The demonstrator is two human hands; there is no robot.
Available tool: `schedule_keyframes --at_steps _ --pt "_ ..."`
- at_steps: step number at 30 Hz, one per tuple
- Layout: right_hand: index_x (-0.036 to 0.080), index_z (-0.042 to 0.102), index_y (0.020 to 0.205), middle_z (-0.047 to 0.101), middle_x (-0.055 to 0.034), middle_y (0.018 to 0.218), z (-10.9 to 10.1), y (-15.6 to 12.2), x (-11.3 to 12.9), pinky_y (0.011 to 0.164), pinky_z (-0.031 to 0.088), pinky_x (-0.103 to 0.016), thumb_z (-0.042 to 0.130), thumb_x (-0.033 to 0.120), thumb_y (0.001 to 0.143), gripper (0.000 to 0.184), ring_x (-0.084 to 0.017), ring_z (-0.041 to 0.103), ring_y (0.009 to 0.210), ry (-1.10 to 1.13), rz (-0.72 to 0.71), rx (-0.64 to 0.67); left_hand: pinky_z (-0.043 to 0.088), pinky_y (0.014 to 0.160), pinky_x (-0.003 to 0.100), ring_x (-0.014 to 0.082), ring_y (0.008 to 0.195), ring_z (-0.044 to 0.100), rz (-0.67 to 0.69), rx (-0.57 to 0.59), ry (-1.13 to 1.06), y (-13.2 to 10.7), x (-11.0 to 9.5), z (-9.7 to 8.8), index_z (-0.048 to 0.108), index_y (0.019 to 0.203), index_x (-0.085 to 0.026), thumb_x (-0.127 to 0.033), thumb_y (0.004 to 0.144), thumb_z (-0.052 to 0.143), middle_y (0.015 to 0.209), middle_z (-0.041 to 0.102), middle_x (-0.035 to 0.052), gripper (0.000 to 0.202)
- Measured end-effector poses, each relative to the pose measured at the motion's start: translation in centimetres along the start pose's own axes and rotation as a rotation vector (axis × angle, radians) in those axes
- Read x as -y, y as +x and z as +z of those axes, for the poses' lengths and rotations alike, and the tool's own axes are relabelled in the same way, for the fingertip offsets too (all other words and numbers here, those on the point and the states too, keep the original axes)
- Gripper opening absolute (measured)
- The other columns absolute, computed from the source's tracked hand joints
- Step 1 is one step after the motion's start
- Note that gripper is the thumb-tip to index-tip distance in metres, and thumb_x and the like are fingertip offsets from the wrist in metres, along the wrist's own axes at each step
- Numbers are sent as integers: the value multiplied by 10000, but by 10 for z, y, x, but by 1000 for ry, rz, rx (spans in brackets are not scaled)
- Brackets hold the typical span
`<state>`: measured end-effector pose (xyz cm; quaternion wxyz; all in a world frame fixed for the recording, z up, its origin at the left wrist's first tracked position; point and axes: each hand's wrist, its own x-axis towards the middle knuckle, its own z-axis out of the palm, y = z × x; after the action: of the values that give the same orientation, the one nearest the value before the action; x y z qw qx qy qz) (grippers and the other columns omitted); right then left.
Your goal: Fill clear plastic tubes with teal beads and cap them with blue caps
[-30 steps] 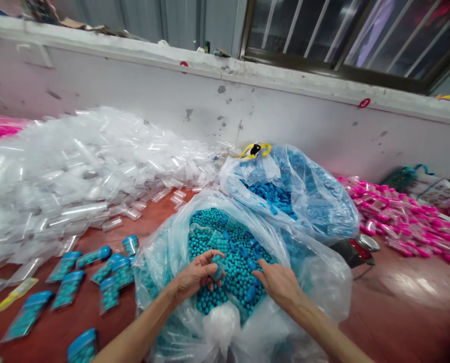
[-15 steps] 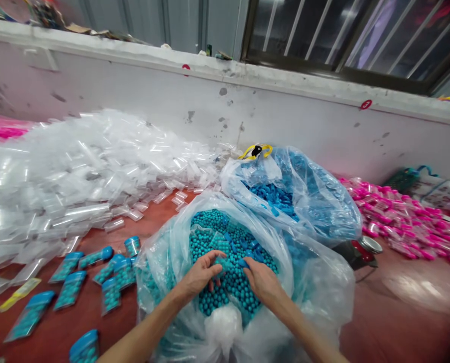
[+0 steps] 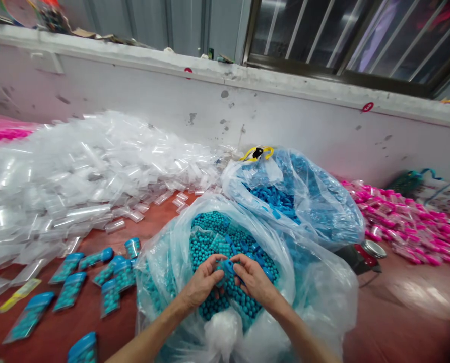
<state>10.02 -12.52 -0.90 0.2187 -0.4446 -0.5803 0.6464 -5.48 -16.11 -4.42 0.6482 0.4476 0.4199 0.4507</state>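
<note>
My left hand (image 3: 204, 281) is closed around a small clear container of turquoise beads, mostly hidden by the fingers. Meeting it from the right, my right hand (image 3: 257, 282) pinches a blue cap (image 3: 230, 266) at the container's end; whether the cap is seated I cannot tell. Both hands are over an open plastic bag (image 3: 285, 267) full of turquoise beads (image 3: 209, 222). Several loose blue caps (image 3: 253, 247) lie on the beads, along with a clear container (image 3: 221, 247).
Several filled, blue-capped containers (image 3: 70, 291) lie on the red table (image 3: 406, 302) at left. Behind them rises a heap of clear empty containers (image 3: 96, 166). A bag of blue caps (image 3: 323, 201) stands behind the bead bag. Pink-capped containers (image 3: 409, 222) are piled at right.
My right hand has moved left with the blue cap, bringing it against the container in my left hand. The left hand has stayed nearly in place.
</note>
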Motion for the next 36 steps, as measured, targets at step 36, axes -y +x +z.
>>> schedule_keyframes --at_steps 36 --pt "215 351 718 366 126 440 -13 -3 -5 289 309 -119 558 564 713 405 -14 229 297 156 243 271 285 315 161 35 341 392 -41 -264 182 -14 -6 31 490 994 -177 -243 715 487 641 490 -56 287"
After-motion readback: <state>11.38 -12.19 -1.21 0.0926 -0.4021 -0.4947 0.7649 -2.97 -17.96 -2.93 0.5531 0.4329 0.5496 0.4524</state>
